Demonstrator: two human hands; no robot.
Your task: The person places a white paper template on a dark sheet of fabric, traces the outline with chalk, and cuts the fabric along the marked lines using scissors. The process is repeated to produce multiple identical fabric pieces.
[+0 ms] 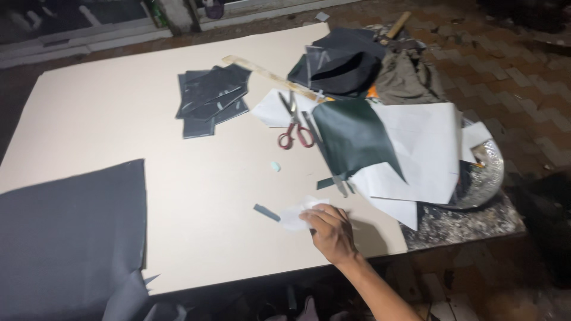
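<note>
Right hand (329, 229): laid on a small white paper scrap (295, 215) at the near edge of the cream surface (196, 202); the grip is closed on the scrap, fingers curled over its right end, the remainder protruding leftward. A short dark strip (266, 212) is seen just left of the scrap. Red-handled scissors (294, 122) are placed farther back, beside dark green material (354, 134). Grey sheet (71, 238) at left. Left hand: out of view.

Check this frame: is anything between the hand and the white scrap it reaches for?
Nothing visible. The right hand already rests its fingertips on the white scrap. The dark strip lies just left of the scrap, apart from the hand.
</note>
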